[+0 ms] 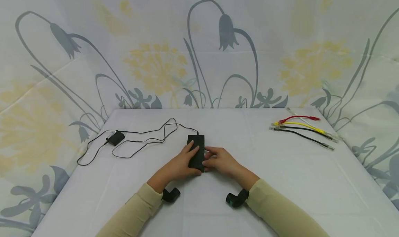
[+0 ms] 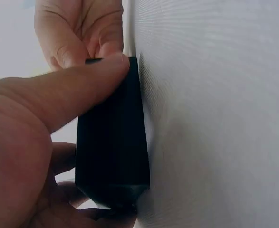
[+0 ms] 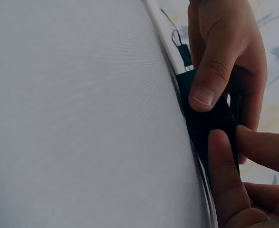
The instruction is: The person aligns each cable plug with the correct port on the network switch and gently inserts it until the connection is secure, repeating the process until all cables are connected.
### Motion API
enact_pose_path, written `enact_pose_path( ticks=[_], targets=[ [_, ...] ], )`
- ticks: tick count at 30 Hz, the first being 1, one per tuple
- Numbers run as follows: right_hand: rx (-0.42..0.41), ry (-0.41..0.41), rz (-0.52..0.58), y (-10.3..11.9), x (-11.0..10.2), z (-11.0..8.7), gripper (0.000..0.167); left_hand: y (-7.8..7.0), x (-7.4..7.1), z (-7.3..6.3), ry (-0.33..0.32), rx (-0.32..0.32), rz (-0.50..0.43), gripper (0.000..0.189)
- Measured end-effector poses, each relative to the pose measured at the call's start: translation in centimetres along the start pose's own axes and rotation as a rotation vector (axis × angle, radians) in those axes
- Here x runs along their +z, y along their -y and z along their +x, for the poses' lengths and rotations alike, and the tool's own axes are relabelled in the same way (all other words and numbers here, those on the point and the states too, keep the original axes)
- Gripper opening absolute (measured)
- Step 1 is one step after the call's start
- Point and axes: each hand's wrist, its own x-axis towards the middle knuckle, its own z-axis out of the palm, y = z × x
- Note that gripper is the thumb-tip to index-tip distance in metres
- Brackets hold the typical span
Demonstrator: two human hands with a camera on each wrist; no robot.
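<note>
A flat black box-shaped device [image 1: 198, 155] lies on the table in front of me, its cord leaving the far end. My left hand [image 1: 180, 165] grips it from the left, fingers spread over the top and thumb along the near end. In the left wrist view that thumb lies across the box's dark side [image 2: 113, 152]. At the right edge, my right hand [image 1: 223, 161] holds the box between thumb and fingers. The right wrist view shows both hands on the box [image 3: 203, 124], the left thumb pressing its near side.
A thin black cord [image 1: 146, 142] loops leftward to a small black power adapter [image 1: 115, 138] with a pale label. Several short network cables, among them a red cable [image 1: 297, 117] and a yellow cable [image 1: 307, 126], lie at the back right. Patterned cloth [image 1: 218, 74] rises behind the white table.
</note>
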Motion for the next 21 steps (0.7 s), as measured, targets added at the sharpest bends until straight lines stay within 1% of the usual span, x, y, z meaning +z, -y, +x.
enact_pose_path(
  ticks=[4, 10, 16, 21],
  targets=[
    [0.003, 0.011, -0.009, 0.1, 0.2, 0.8, 0.068, 0.4, 0.0, 0.0, -0.010, -0.003, 0.016, 0.089],
    [-0.008, 0.026, -0.015, 0.5, 0.7, 1.7, 0.066, 0.6, -0.3, -0.2, -0.050, -0.022, 0.024, 0.088],
    [-0.022, 0.044, -0.012, 0.4, 0.6, 1.9, 0.063, 0.7, -0.2, -0.2, -0.070, -0.023, 0.045, 0.085],
    [-0.037, 0.091, -0.027, 0.1, 0.1, 1.9, 0.062, 0.9, 0.1, -0.2, -0.082, -0.023, 0.059, 0.084]
  ],
)
